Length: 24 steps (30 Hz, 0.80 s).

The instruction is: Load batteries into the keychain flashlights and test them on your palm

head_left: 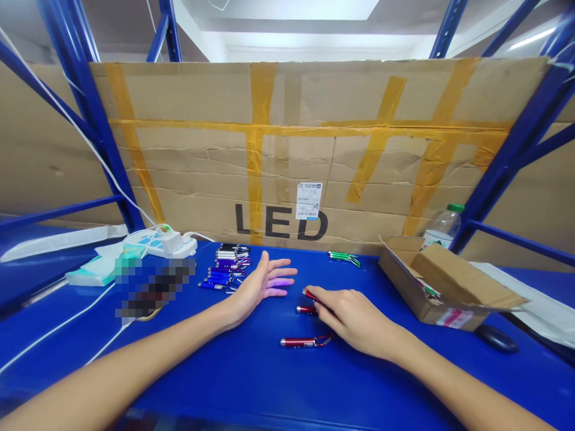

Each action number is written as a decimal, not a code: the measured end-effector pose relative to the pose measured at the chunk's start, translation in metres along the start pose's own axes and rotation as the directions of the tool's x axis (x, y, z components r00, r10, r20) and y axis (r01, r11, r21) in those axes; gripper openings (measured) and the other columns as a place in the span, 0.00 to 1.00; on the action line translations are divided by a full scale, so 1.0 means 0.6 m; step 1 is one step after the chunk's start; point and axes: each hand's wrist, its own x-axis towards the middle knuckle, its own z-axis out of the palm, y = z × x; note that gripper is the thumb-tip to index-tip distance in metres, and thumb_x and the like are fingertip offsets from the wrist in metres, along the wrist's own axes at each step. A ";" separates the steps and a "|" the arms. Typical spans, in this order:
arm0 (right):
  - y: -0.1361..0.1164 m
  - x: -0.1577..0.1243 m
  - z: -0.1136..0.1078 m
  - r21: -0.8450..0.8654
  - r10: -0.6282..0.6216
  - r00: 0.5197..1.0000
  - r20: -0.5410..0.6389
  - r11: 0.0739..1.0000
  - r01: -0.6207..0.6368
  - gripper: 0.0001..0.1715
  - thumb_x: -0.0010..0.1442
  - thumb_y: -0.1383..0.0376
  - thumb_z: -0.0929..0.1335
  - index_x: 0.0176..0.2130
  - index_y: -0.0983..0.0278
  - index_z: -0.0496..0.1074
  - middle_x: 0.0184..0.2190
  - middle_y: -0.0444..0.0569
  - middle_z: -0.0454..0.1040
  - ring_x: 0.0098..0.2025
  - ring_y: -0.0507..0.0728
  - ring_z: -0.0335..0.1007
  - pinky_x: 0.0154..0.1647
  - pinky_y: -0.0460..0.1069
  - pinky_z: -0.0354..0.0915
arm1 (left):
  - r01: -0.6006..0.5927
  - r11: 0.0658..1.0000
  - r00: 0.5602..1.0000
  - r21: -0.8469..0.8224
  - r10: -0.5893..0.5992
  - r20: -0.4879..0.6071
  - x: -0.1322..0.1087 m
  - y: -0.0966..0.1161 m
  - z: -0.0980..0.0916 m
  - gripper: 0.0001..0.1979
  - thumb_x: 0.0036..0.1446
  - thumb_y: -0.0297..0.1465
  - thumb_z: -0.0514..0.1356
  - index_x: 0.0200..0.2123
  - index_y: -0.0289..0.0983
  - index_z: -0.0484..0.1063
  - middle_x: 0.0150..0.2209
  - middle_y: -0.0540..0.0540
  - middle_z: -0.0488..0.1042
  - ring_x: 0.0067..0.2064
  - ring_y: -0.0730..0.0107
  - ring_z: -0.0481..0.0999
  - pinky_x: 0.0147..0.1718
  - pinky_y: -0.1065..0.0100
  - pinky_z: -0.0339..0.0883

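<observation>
Right hand (348,310) pinches slim red metal penlight (309,293), long axis toward open left hand (257,284) (purple glow (282,282) on it, neat).

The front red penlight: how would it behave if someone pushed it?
The penlight would likely roll, having a slim, round body, though the clip at its end may stop it soon. It looks stiff, being a straight tube, and its shiny surface might feel slippery.

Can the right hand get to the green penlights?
Probably yes: nothing seems to block the way to the green penlights, though the right hand holds a red penlight, which may need setting down first.
</observation>
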 end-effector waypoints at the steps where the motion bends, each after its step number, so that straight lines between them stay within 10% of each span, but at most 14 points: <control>1: 0.001 0.000 0.000 -0.001 0.002 1.000 0.001 1.000 -0.002 0.19 0.78 0.61 0.59 0.60 0.57 0.73 0.42 0.51 0.85 0.42 0.61 0.83 0.42 0.50 0.67 | -0.003 1.000 1.000 -0.004 0.003 0.002 0.000 -0.001 -0.001 0.43 0.69 0.65 0.46 0.68 0.38 0.68 0.68 0.31 0.72 0.67 0.41 0.72 0.64 0.45 0.64; 24: 0.004 0.000 0.007 0.016 -0.026 1.000 0.018 1.000 0.026 0.20 0.79 0.62 0.59 0.62 0.58 0.71 0.44 0.51 0.85 0.44 0.62 0.83 0.44 0.51 0.68 | 0.008 1.000 1.000 0.013 -0.007 -0.011 0.004 -0.001 0.000 0.44 0.69 0.64 0.44 0.68 0.35 0.67 0.67 0.29 0.72 0.66 0.41 0.74 0.62 0.46 0.67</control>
